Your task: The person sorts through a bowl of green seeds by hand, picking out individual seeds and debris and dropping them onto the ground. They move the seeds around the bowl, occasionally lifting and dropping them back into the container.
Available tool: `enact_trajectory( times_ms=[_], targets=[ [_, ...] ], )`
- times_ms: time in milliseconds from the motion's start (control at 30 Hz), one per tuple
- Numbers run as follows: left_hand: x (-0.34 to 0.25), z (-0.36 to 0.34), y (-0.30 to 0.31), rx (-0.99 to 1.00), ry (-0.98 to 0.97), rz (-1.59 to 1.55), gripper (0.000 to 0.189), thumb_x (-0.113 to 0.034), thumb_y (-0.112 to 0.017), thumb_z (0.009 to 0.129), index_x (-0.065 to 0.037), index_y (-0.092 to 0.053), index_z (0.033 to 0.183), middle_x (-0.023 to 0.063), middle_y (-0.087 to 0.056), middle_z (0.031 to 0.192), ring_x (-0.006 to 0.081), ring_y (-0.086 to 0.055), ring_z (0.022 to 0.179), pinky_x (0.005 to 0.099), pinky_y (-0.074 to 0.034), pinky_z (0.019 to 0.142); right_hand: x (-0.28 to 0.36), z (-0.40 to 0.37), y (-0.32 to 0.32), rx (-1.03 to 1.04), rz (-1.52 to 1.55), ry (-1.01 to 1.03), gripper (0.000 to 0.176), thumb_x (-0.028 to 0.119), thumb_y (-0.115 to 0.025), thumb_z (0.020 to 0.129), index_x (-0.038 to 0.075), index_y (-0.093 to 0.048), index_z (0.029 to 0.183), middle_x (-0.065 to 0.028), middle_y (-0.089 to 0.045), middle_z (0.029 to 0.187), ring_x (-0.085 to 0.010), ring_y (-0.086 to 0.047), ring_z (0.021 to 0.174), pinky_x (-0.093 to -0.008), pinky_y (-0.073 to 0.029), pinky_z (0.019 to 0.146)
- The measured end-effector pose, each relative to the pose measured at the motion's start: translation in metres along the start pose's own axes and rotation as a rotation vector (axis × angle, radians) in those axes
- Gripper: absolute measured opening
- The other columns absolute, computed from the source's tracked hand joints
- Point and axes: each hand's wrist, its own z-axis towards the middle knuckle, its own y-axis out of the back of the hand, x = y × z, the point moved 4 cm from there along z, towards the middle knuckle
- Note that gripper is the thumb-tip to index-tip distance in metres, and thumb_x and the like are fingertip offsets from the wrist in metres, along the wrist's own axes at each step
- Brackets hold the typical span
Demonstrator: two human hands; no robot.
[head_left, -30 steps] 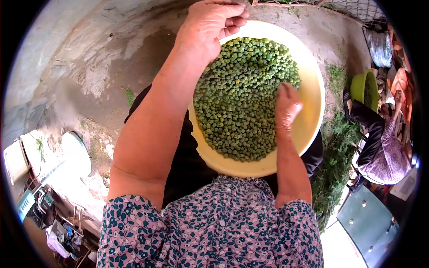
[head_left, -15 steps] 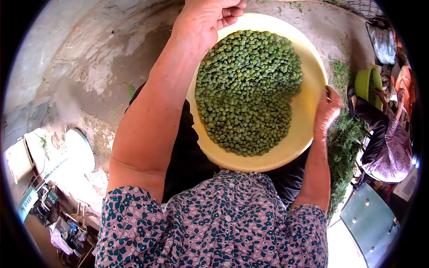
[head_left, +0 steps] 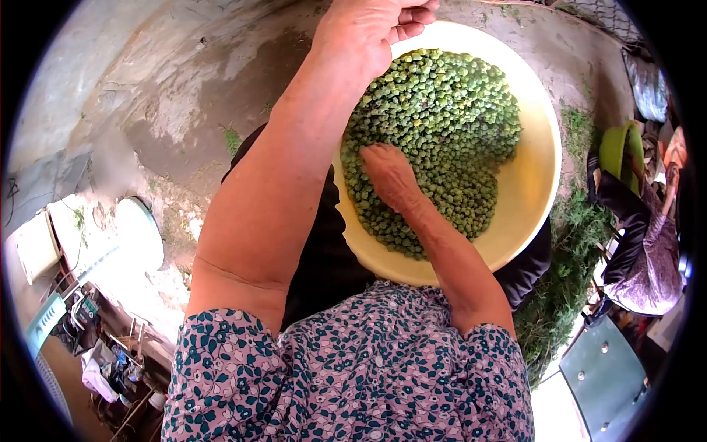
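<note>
A wide pale-yellow basin (head_left: 536, 166) lies across my lap, holding a broad heap of small round green pods or berries (head_left: 442, 110) whose exact kind I cannot make out. My right hand (head_left: 389, 173) reaches into the left side of the heap, its fingers curled down against the green pieces and the fingertips hidden. Raised near the top of the view, my left hand (head_left: 375, 29) is in front of the basin's upper left rim. Its fingers are bent together, and the frame edge cuts part of it off; whatever they hold is hidden.
On the right, another person in a purple patterned garment (head_left: 652, 258) sits by a green bowl (head_left: 621, 155). Cut greenery (head_left: 571, 250) lies between us. A grey-green panel (head_left: 607, 376) is at lower right, and a round whitish object (head_left: 140, 232) is at left.
My right hand has left the basin's right rim and moved left into the green heap. In the view, the basin and my left hand have shifted slightly right.
</note>
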Motion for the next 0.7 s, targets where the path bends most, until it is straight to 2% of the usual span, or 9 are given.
enact_trajectory(
  times_ms=[133,167,200,300,467,533,567,667,700],
  targets=[
    [0.002,0.003,0.000,0.002,0.007,0.003,0.008,-0.004,-0.062,0.083,-0.004,-0.056,0.089,0.0086,-0.063,0.080,0.0158,-0.059,0.070,0.0256,-0.047,0.063,-0.013,-0.005,0.006,0.066,-0.196,-0.044,0.020,0.014,-0.063,0.076,0.008,-0.056,0.094,-0.0061,-0.055,0.088,-0.0252,-0.053,0.091,-0.0378,-0.041,0.085],
    [0.002,0.005,0.000,0.012,0.006,-0.008,0.008,-0.004,-0.062,0.083,-0.004,-0.056,0.089,0.0086,-0.063,0.080,0.0157,-0.059,0.070,0.0255,-0.047,0.062,-0.024,-0.014,0.004,0.074,-0.242,-0.080,0.020,0.022,-0.061,0.081,0.009,-0.056,0.096,-0.0052,-0.056,0.091,-0.0246,-0.052,0.094,-0.0387,-0.040,0.087],
    [0.001,0.005,-0.001,0.013,0.003,-0.011,0.008,-0.004,-0.062,0.083,-0.004,-0.056,0.089,0.0086,-0.063,0.080,0.0157,-0.059,0.070,0.0255,-0.047,0.062,-0.029,-0.017,0.010,0.074,-0.245,-0.079,0.020,0.022,-0.061,0.081,0.009,-0.056,0.096,-0.0052,-0.056,0.091,-0.0246,-0.052,0.094,-0.0387,-0.040,0.087],
    [0.002,0.003,0.001,-0.005,0.011,-0.006,0.008,-0.004,-0.061,0.083,-0.004,-0.056,0.089,0.0086,-0.063,0.079,0.0159,-0.059,0.068,0.0251,-0.047,0.060,-0.042,-0.031,0.020,0.121,-0.361,-0.166,0.028,0.034,-0.053,0.087,0.011,-0.058,0.103,-0.0032,-0.057,0.097,-0.0235,-0.050,0.102,-0.0404,-0.037,0.092],
    [-0.001,0.002,-0.001,-0.016,0.016,0.012,0.008,-0.004,-0.061,0.083,-0.003,-0.056,0.089,0.0088,-0.062,0.079,0.0160,-0.059,0.068,0.0255,-0.047,0.061,-0.054,-0.074,0.050,0.082,-0.393,-0.326,0.027,0.035,-0.054,0.087,0.014,-0.059,0.103,-0.0007,-0.057,0.102,-0.0246,-0.049,0.103,-0.0465,-0.038,0.089],
    [0.000,0.002,-0.001,-0.012,0.016,0.003,0.007,-0.004,-0.061,0.083,-0.003,-0.057,0.089,0.0086,-0.063,0.078,0.0159,-0.059,0.069,0.0254,-0.046,0.061,-0.044,-0.086,0.068,0.227,-0.395,-0.456,0.027,0.035,-0.054,0.087,0.015,-0.059,0.104,-0.0008,-0.056,0.104,-0.0259,-0.049,0.104,-0.0476,-0.038,0.088],
    [0.001,0.002,-0.001,-0.009,0.009,-0.005,0.007,-0.004,-0.061,0.083,-0.003,-0.057,0.088,0.0085,-0.063,0.078,0.0158,-0.059,0.069,0.0252,-0.046,0.061,-0.043,-0.094,0.072,0.188,-0.326,-0.533,0.024,0.033,-0.055,0.087,0.015,-0.060,0.102,-0.0015,-0.054,0.103,-0.0265,-0.049,0.103,-0.0495,-0.037,0.088],
    [-0.001,-0.001,-0.001,-0.021,0.010,0.011,0.007,-0.005,-0.061,0.083,-0.003,-0.057,0.088,0.0083,-0.063,0.078,0.0156,-0.059,0.069,0.0247,-0.046,0.061,-0.042,-0.119,0.088,0.279,-0.397,-0.566,0.022,0.030,-0.057,0.086,0.014,-0.061,0.100,-0.0027,-0.054,0.102,-0.0266,-0.049,0.103,-0.0525,-0.036,0.089],
    [-0.001,-0.001,-0.001,-0.020,0.010,0.008,0.007,-0.005,-0.061,0.083,-0.003,-0.057,0.088,0.0083,-0.063,0.078,0.0156,-0.059,0.069,0.0247,-0.046,0.061,-0.037,-0.120,0.095,0.398,-0.432,-0.653,0.021,0.028,-0.061,0.083,0.014,-0.063,0.099,-0.0016,-0.054,0.112,-0.0265,-0.047,0.108,-0.0560,-0.032,0.092]
  ],
)
